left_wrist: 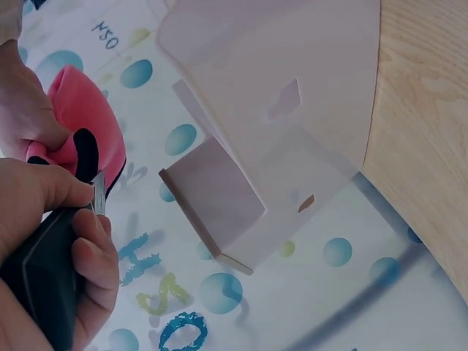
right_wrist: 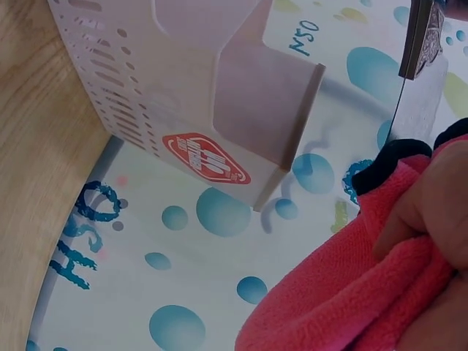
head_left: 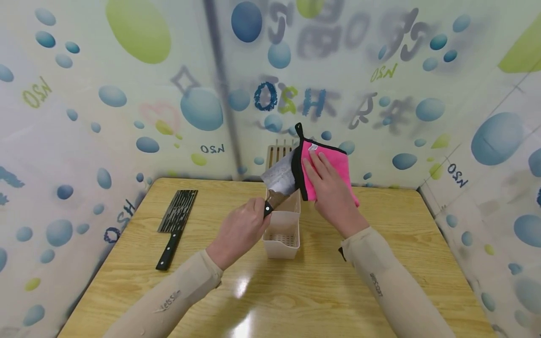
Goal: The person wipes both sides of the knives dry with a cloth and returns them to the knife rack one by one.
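1. Left hand (head_left: 245,230) is curled tightly round the black handle of a knife (head_left: 280,177), thumb laid along the top near the blade, as the left wrist view shows.
2. Right hand (head_left: 336,199) grips a pink cloth (head_left: 340,162); the right wrist view shows a fold of it caught between thumb and fingers, while from the head view the fingers lie along its face.
3. This knife is up in the air, tilted, between the 2 hands and above the holder (head_left: 282,251). Its broad grey blade points up and away from the person, and its far part passes behind the black edge of the cloth.
4. Black trim borders the cloth, a black loop sticks up from 1 corner, and a small white tag shows near the fingertips.
5. The pale holder stands upright near the middle of the wooden table (head_left: 313,300). Its front compartment has a pierced floor; a slotted panel (head_left: 276,152) rises at the back, and a red label (right_wrist: 207,159) is on 1 side.
6. A 2nd knife (head_left: 179,211) lies flat on the left of the table, well apart from the holder, its black handle towards the person and its blade streaked dark and light.
7. Beige sleeves (head_left: 177,295) cover both forearms.
8. Behind the table hangs a pale sheet (head_left: 359,61) printed with blue and green spots and lettering.
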Motion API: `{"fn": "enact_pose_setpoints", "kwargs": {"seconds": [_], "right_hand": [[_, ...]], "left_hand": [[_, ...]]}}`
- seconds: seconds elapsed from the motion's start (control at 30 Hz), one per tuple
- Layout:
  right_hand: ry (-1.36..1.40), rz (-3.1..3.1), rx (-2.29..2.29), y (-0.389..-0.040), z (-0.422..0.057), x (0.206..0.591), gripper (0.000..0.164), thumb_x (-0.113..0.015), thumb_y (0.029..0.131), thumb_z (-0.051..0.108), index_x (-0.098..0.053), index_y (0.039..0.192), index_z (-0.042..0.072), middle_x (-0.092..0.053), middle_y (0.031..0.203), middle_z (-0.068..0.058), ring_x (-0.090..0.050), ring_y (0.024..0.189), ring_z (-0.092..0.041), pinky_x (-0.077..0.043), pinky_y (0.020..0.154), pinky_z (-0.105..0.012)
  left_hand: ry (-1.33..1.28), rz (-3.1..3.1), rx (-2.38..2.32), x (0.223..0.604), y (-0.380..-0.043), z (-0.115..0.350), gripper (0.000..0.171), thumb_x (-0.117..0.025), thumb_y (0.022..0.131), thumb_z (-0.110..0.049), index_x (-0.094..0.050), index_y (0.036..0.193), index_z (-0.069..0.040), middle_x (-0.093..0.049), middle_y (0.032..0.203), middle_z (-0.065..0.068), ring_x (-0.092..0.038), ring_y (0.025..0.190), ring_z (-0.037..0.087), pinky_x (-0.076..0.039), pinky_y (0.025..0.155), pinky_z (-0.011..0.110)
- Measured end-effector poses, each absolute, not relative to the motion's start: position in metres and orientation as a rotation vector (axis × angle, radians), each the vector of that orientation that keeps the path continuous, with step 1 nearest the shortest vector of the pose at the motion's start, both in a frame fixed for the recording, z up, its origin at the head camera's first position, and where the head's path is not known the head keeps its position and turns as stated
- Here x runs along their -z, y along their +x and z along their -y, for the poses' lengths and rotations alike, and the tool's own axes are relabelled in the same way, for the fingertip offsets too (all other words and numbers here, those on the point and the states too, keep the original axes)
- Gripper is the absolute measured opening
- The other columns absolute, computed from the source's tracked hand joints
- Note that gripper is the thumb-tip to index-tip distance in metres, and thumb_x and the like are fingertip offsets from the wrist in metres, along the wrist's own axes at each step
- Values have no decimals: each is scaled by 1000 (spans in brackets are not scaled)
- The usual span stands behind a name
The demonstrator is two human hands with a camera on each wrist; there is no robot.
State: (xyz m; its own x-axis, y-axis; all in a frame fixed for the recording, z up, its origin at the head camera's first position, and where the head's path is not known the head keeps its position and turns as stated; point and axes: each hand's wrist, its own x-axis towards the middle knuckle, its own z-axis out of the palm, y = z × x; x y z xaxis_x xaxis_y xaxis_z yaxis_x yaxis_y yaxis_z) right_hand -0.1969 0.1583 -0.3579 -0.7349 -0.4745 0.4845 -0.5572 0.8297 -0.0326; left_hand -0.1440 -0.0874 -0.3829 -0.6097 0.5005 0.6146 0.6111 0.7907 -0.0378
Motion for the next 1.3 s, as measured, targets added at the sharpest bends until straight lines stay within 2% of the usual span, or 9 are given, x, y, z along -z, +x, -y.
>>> {"fn": "enact_pose_setpoints", "kwargs": {"seconds": [0.17,0.7,1.3], "right_hand": [[739,2576,-231,-203,-160,352,79,-65,81,-14,-38,155,-5,-31,165,-24,-29,152,-41,-31,121,-47],[640,2673,-293,-214,-163,345,80,-60,84,-14,-31,158,-4,-23,167,-24,-22,155,-41,-26,124,-47],[650,2609,-267,-206,-152,348,85,-68,80,-12,-35,158,-2,-25,167,-23,-21,156,-40,-25,124,-47]], "left_hand": [[-823,2352,230,383,-144,88,30,-78,88,-9,-50,85,-1,-53,69,7,-57,52,18,-47,42,31],[-815,2334,249,385,-147,87,30,-78,88,-9,-49,84,-2,-54,69,7,-56,52,19,-47,42,32],[-734,2360,331,387,-158,77,28,-80,88,-12,-54,86,-2,-57,70,7,-60,56,21,-49,46,34]]}}
